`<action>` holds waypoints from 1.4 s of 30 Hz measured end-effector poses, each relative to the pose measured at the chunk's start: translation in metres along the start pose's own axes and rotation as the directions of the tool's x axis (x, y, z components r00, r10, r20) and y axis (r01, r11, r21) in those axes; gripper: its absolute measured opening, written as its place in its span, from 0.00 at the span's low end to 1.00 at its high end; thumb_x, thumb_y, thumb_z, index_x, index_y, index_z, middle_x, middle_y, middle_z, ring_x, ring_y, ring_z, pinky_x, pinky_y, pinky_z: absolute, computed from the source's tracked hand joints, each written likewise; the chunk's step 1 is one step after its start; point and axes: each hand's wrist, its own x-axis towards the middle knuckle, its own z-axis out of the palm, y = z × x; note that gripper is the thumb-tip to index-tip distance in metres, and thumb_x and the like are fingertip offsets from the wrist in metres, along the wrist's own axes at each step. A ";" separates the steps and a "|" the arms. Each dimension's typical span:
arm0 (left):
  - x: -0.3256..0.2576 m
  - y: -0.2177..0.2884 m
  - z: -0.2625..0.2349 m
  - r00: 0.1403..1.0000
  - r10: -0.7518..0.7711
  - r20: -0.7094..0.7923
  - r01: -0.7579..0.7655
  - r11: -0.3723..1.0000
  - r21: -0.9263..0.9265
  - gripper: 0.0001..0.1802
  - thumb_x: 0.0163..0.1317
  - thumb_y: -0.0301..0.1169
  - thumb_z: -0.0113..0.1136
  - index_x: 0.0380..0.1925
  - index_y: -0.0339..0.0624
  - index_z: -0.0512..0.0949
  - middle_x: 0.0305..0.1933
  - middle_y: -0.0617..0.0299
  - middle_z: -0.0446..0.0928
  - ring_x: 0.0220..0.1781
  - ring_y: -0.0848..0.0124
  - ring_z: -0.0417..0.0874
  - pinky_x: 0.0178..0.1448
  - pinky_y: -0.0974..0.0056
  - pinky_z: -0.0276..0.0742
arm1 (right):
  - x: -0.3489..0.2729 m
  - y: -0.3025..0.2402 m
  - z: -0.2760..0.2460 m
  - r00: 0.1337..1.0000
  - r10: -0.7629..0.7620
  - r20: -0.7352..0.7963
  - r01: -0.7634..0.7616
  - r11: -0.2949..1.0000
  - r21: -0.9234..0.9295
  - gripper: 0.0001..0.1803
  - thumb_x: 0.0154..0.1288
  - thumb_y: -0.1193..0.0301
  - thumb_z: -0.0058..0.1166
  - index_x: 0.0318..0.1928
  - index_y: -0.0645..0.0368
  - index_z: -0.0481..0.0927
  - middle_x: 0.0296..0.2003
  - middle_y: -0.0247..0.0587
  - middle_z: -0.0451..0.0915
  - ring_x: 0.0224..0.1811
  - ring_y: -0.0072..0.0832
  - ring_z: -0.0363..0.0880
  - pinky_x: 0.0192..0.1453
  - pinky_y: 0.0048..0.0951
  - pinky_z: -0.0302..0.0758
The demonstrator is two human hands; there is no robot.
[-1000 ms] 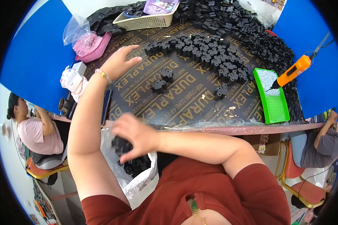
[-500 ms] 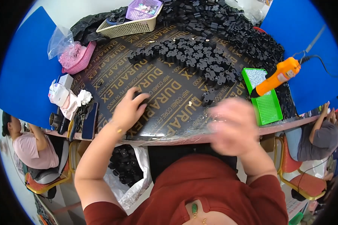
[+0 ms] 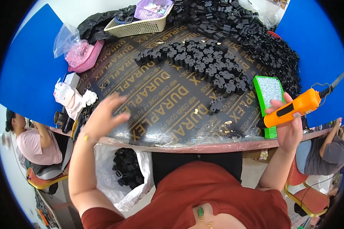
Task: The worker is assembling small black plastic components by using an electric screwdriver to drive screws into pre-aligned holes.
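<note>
We see a glossy orange plastic power tool [image 3: 294,108] at 3 o'clock, beside a green plastic tray [image 3: 269,100] with a rough, glittery top. Matt black plastic parts [image 3: 206,61] lie at 12 o'clock on the smooth, film-covered worktop [image 3: 168,103].

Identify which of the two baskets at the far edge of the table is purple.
The smaller basket, resting in the right end of the long cream basket, is purple; the cream one beneath it is wider and paler.

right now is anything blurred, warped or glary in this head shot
Head view: the left hand is smeared by motion blur; the right hand and orange tool stay sharp; the table edge bows from fisheye; black corners ring the picture; no strong glare.
</note>
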 end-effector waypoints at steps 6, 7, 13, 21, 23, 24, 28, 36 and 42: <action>0.195 -0.010 0.061 0.903 -0.133 -0.409 0.165 0.985 0.046 0.38 0.65 0.59 0.54 0.70 0.55 0.66 0.77 0.40 0.52 0.79 0.44 0.52 0.78 0.47 0.51 | -0.011 0.004 -0.014 0.999 -0.017 0.036 0.018 1.000 -0.025 0.42 0.63 0.53 0.63 0.69 0.67 0.63 0.47 0.53 0.79 0.46 0.42 0.82 0.51 0.43 0.78; 0.218 -0.001 0.065 0.893 -0.198 -0.405 0.221 0.975 0.011 0.37 0.66 0.61 0.50 0.71 0.60 0.64 0.78 0.42 0.50 0.80 0.45 0.50 0.78 0.42 0.47 | -0.013 0.006 -0.017 0.997 -0.051 0.050 0.055 0.995 -0.086 0.45 0.60 0.52 0.67 0.69 0.67 0.64 0.45 0.51 0.79 0.45 0.40 0.81 0.50 0.40 0.78; 0.272 -0.002 0.082 0.972 -0.156 -0.175 0.193 0.957 0.217 0.28 0.73 0.59 0.33 0.72 0.83 0.56 0.80 0.63 0.51 0.80 0.52 0.50 0.74 0.23 0.34 | -0.012 0.008 -0.018 0.988 -0.126 0.091 0.133 0.988 -0.076 0.54 0.46 0.45 0.75 0.68 0.61 0.67 0.39 0.38 0.73 0.37 0.25 0.73 0.41 0.30 0.74; 0.243 -0.027 0.072 0.987 -0.068 -0.146 0.108 0.952 0.286 0.25 0.72 0.53 0.44 0.68 0.75 0.67 0.67 0.65 0.74 0.71 0.58 0.69 0.73 0.34 0.49 | -0.007 -0.006 -0.030 0.968 -0.253 0.006 0.252 0.963 -0.092 0.35 0.53 0.58 0.73 0.56 0.57 0.68 0.46 0.46 0.73 0.43 0.33 0.78 0.48 0.37 0.80; 0.229 -0.039 0.068 0.987 -0.052 -0.155 0.096 0.952 0.290 0.25 0.70 0.54 0.46 0.67 0.74 0.68 0.62 0.61 0.78 0.68 0.58 0.71 0.71 0.38 0.54 | -0.003 -0.011 -0.032 0.970 -0.239 0.046 0.241 0.970 -0.033 0.32 0.58 0.64 0.69 0.57 0.55 0.65 0.47 0.50 0.74 0.45 0.38 0.81 0.48 0.40 0.82; 0.219 -0.050 0.069 0.983 -0.027 -0.181 0.074 0.962 0.261 0.25 0.70 0.55 0.47 0.67 0.74 0.68 0.60 0.58 0.78 0.67 0.58 0.72 0.69 0.40 0.55 | 0.000 -0.011 -0.035 0.970 -0.238 0.038 0.240 0.969 -0.051 0.32 0.58 0.64 0.69 0.57 0.55 0.65 0.47 0.52 0.75 0.41 0.37 0.82 0.45 0.37 0.83; 0.192 -0.046 0.064 0.989 0.065 -0.132 -0.028 0.964 0.265 0.30 0.67 0.54 0.53 0.69 0.72 0.65 0.63 0.60 0.76 0.70 0.57 0.67 0.73 0.32 0.46 | 0.014 -0.009 -0.057 0.935 -0.344 -0.086 0.324 0.928 -0.184 0.31 0.61 0.66 0.63 0.62 0.58 0.65 0.46 0.51 0.77 0.36 0.30 0.80 0.42 0.28 0.78; 0.194 -0.048 0.070 0.982 0.002 -0.189 0.052 0.957 0.284 0.30 0.65 0.51 0.55 0.69 0.73 0.66 0.60 0.54 0.77 0.68 0.56 0.69 0.70 0.38 0.52 | 0.035 0.016 -0.086 0.880 -0.431 -0.201 0.352 0.874 -0.335 0.25 0.70 0.58 0.54 0.56 0.63 0.69 0.32 0.37 0.75 0.27 0.22 0.75 0.32 0.23 0.73; 0.185 -0.042 0.079 0.964 0.152 -0.219 -0.091 0.960 0.265 0.29 0.63 0.41 0.60 0.66 0.65 0.70 0.55 0.51 0.78 0.62 0.53 0.73 0.70 0.47 0.59 | 0.018 0.010 -0.080 0.929 -0.329 -0.172 0.282 0.926 -0.250 0.33 0.66 0.43 0.57 0.50 0.63 0.72 0.27 0.37 0.74 0.23 0.23 0.75 0.28 0.22 0.72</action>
